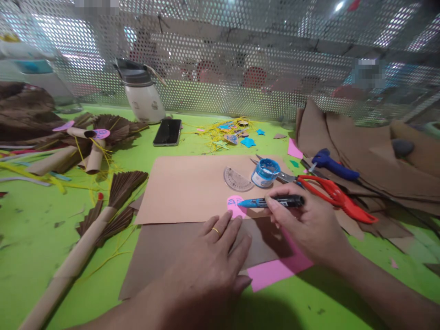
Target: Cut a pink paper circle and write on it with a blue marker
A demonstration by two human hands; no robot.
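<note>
My right hand (305,224) grips a blue-tipped black marker (271,201), its tip on a small pink paper circle (235,206) that bears blue marks. My left hand (213,256) lies flat with fingers stretched out on brown paper sheets (185,188), fingertips beside the pink circle; a ring is on one finger. A pink paper sheet (278,270) pokes out from under the brown paper below my right hand.
Red-handled scissors (337,195), a blue-lidded jar (265,172), a clear protractor (237,179) and a blue tool (332,164) lie to the right. A phone (168,132) and a white bottle (142,94) stand behind. Brown paper fans on rolled tubes (103,201) lie left.
</note>
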